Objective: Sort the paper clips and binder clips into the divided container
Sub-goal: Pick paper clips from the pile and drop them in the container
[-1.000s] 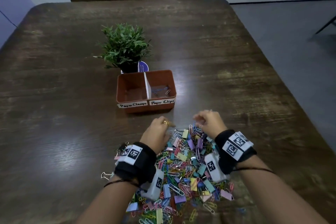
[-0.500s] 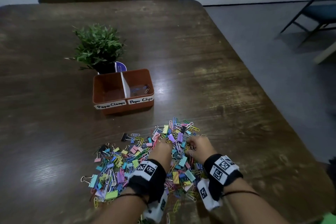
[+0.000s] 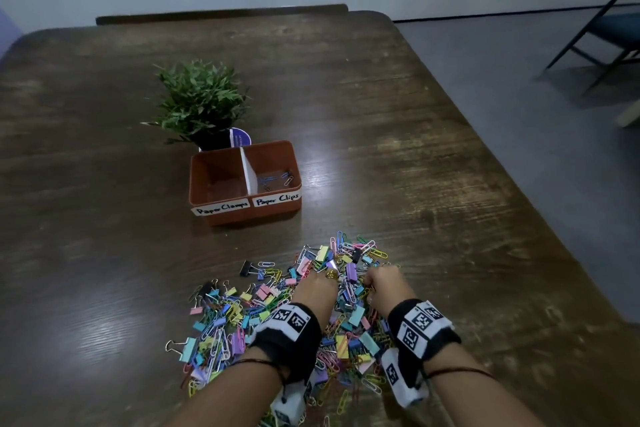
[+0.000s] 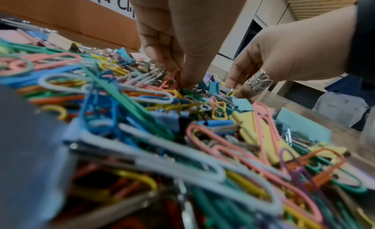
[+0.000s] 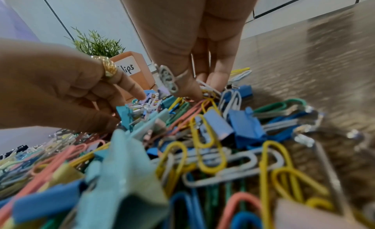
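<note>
Your left hand (image 3: 317, 286) and right hand (image 3: 384, 282) dig into the clip pile (image 3: 277, 308) on the near tabletop (image 3: 104, 253), fingers curled pinching paper clips. Beyond it, the divided container (image 3: 242, 215) holds a few paper clips (image 3: 277, 178) in its right compartment.

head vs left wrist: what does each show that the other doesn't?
Head only: the whole orange divided container, its "Paper Clamps" side bare, a few paper clips in the "Paper Clips" side; the green potted plant; the dark wooden table.

Left wrist only: left fingertips pressed into the pile; a silver ring on the right hand.

Both: the multicoloured pile of clips, both hands in it, left hand included.
</note>
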Demonstrator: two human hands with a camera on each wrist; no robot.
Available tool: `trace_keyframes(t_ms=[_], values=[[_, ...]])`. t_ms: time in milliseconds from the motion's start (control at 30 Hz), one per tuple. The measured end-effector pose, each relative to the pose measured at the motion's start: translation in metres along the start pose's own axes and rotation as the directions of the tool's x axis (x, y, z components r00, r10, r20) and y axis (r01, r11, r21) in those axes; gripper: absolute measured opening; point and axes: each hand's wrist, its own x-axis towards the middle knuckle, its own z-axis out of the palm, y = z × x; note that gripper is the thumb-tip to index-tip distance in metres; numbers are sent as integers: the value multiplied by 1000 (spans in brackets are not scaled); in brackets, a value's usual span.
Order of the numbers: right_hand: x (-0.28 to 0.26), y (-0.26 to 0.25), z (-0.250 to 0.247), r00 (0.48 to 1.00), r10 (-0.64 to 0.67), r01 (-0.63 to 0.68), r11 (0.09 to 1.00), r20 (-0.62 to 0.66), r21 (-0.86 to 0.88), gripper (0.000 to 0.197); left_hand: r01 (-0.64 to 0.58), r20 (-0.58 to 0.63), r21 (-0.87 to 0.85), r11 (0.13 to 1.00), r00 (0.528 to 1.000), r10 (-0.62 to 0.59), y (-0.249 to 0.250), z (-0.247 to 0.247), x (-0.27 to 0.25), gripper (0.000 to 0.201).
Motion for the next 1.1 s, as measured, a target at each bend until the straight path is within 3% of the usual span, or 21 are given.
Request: trace_keyframes(t_ms=[67,300,400,600,733,900,1100], values=[[-1,1,-1,1000,1,-1,1000,-7,13,26,0,11,23,1000,1000,0,0,0,-3,25],[-3,4,-5,998,0,11,985,-64,175,26,54,91,-137,989,995,-42,-7,-11,-12,33],[0,6,-6,996,32,-16,983,-84,181,27,118,51,-260,958,993,-109,-13,-20,-15,31],[3,2,-2,995,93,-90,992,-36,93,21,53,-161,-477,877,976,-146,-32,-38,-22,24],[6,-4,1,994,111,-111,992,-7,54,17,28,-295,-648,761,912,-285,-55,-75,-18,17],[8,-6,-3,997,79,-79,996,-9,35,23,-10,-524,-670,742,715,-463,-95,-127,17,12],[9,2,-7,999,12,-6,989,-37,149,23,68,-515,-677,733,668,-538,-117,-140,62,11]])
